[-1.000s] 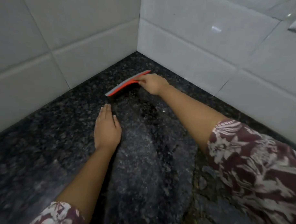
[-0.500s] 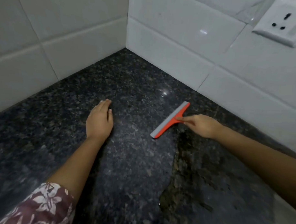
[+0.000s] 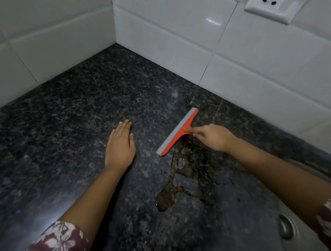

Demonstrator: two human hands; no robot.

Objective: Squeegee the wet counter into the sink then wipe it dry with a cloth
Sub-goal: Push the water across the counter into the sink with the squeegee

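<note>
Squeegeeing step: right hand grips the squeegee, left hand rests flat; next, draw the pooled water sinkward.

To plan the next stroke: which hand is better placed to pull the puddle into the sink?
Right. The right hand grips the squeegee next to the puddle, and the sink lies on that side. The left hand rests flat on the counter, holding nothing.
</note>
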